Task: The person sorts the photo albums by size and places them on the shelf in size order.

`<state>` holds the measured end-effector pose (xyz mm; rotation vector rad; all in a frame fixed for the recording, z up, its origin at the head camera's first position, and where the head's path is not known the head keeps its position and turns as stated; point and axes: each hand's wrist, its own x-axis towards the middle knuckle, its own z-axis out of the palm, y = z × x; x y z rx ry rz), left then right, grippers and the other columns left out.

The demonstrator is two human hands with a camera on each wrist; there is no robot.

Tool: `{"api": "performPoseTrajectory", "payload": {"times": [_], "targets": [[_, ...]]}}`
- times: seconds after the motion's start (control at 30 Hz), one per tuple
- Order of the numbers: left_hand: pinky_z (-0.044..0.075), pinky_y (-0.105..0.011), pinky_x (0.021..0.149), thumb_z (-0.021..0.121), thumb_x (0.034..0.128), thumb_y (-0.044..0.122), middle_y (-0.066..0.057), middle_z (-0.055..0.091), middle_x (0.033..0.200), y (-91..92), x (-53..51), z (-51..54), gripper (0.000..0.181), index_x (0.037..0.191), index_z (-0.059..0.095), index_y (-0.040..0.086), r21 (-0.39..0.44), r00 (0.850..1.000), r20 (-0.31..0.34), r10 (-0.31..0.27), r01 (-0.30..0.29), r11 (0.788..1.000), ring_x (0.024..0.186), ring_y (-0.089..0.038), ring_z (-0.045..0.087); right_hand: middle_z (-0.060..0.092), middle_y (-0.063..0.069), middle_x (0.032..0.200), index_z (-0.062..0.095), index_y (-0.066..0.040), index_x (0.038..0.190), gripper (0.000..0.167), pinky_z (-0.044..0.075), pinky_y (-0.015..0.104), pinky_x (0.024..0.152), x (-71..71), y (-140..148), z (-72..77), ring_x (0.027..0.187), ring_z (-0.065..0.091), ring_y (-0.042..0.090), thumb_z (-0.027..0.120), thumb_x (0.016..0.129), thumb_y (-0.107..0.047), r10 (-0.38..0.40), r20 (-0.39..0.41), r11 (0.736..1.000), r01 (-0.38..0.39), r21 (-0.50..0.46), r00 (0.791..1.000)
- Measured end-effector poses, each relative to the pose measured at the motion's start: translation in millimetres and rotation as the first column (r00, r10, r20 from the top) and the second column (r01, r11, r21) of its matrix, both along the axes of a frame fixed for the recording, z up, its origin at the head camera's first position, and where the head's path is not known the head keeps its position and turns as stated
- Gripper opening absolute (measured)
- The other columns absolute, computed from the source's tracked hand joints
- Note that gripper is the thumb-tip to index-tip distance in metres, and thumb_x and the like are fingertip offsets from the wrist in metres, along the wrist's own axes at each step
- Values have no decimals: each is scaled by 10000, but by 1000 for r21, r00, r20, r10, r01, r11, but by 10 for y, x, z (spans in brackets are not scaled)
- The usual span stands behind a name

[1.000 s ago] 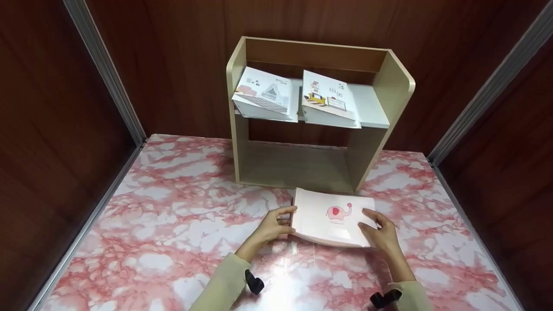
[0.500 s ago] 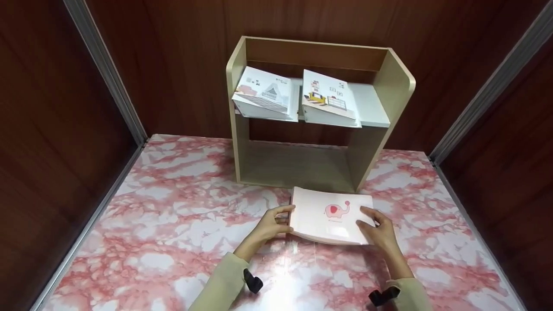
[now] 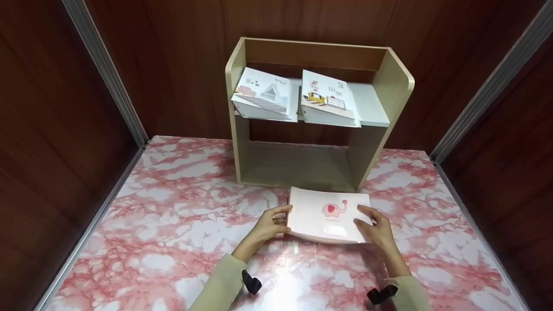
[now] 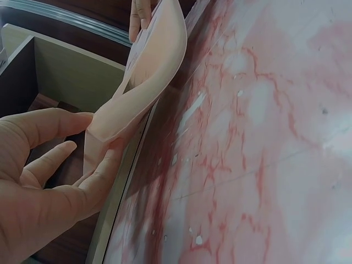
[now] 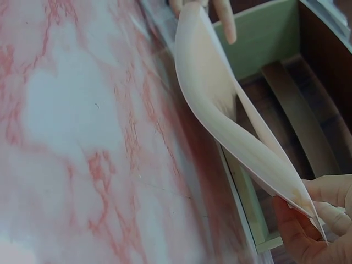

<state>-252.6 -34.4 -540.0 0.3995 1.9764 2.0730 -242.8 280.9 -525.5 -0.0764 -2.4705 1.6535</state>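
Both hands hold a pale pink book (image 3: 311,216) with an elephant drawing on its cover, in front of the shelf. At its left end my left hand (image 3: 268,224) pinches the edge between thumb and fingers. My right hand (image 3: 380,230) grips the opposite end, thumb and fingers on the cover side and underneath. In the left wrist view the book (image 4: 132,104) bows, with a gap between its cover and the curved pages. From the right wrist view, the right hand (image 5: 316,234) pinches the book's corner.
Behind the book stands a small wooden shelf unit (image 3: 236,129). Two thick white picture books, one with a building (image 3: 265,91) and one with a yellow vehicle (image 3: 326,97), lean on its upper board. Dark wood panels (image 3: 173,65) enclose the pink marbled table (image 3: 181,207).
The book and both hands have shifted slightly left and a little toward the shelf in the head view. Both grips look the same; the books on the shelf have not moved.
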Motion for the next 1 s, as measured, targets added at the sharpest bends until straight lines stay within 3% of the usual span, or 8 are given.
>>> {"api": "performPoseTrajectory", "payload": {"times": [0.17,0.27,0.43,0.6,0.83,1.0], "targets": [[528,-301,712,627,707,-149,-231,449,1295,-37,23,8,658,1331,462,-24,7,1000,11,-1,1,1000,975,-297,544,559,197,1259,582,30,1209,401,471,126,690,-6,-28,-9,988,526,24,667,819,-4,3,-14,1000,-3,-21,1000],[539,-338,715,617,711,-157,-252,432,1316,-66,68,78,650,1330,450,-48,19,1000,27,-6,6,1000,991,-352,534,559,192,1263,584,31,1208,399,463,116,724,-12,-48,-11,1045,520,49,665,819,1,6,-20,1000,-7,-27,1000],[536,-261,698,600,721,-164,-290,403,1331,-106,143,225,633,1325,427,-88,38,1000,14,-12,11,999,1028,-416,513,560,194,1261,578,38,1211,394,415,83,806,-31,-80,-6,1150,477,124,652,825,12,9,-30,999,-10,-33,1000],[533,-243,704,586,737,-169,-293,393,1336,-137,165,282,621,1329,416,-94,48,1000,18,-24,23,999,1016,-392,510,552,198,1269,572,36,1220,398,425,91,796,-31,-111,-1,1176,465,209,645,830,9,19,-30,999,-21,-46,999],[537,-406,769,603,748,-141,-266,389,1353,-154,132,241,627,1343,420,-62,1,999,21,-25,25,1000,1037,-390,508,523,186,1307,552,23,1243,409,414,88,802,-25,-129,13,1251,397,184,633,843,8,49,8,994,-49,-94,999],[546,-361,735,606,735,-155,-261,397,1344,-142,51,111,649,1349,423,-48,24,1000,23,-11,11,1000,1018,-360,529,543,186,1283,571,26,1224,402,437,104,774,-41,-141,-10,1175,435,122,644,829,21,25,-1,995,-25,-102,1000]]}}
